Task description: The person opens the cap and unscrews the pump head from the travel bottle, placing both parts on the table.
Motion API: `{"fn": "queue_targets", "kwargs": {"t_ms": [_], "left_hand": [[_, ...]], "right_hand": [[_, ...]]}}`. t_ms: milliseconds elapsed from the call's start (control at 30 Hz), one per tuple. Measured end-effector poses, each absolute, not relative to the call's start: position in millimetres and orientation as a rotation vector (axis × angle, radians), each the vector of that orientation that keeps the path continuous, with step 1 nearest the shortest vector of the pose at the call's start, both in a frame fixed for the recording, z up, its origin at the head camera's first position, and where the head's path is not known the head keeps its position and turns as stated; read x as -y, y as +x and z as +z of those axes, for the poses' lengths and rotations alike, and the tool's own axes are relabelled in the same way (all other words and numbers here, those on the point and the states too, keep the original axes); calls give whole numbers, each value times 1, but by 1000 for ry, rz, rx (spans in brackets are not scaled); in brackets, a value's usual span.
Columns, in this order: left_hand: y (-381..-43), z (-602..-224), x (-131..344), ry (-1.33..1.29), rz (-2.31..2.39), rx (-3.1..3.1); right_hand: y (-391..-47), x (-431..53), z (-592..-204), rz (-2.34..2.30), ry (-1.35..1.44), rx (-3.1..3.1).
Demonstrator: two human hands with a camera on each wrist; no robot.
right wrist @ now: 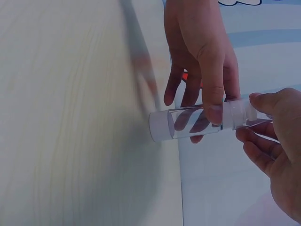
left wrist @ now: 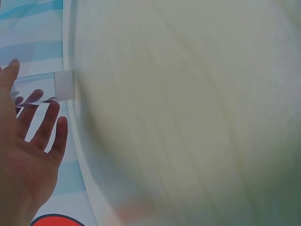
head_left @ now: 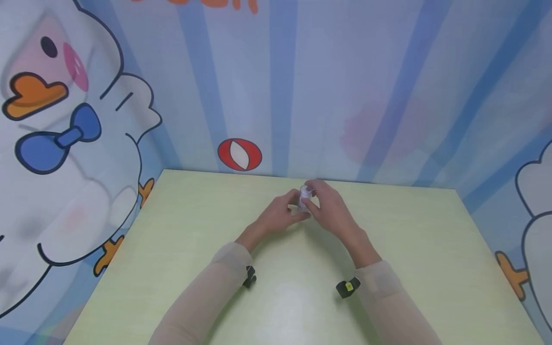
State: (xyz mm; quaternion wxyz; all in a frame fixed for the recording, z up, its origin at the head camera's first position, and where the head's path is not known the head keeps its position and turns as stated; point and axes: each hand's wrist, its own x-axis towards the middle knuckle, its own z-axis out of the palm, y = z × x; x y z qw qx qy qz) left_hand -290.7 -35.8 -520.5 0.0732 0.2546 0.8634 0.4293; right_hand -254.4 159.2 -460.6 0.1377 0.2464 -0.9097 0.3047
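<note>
Between our left hand (head_left: pixel 279 212) and right hand (head_left: pixel 334 207) we held a clear bottle (head_left: pixel 305 193): the left, fingers partly spread, gripped its body; the right pinched one end.

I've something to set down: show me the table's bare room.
The table is bare from its left edge to the left sleeve, from the right sleeve to its right edge, and between sleeves. Crowded: the far middle, where left hand and right hand hold a clear bottle.
</note>
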Motion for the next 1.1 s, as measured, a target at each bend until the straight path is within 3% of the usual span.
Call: {"fn": "queue_targets", "kwargs": {"t_ms": [1100], "left_hand": [[-298,-524,35,699,1437,-2507]], "right_hand": [[-253,-160,-455,891,669,2527]]}}
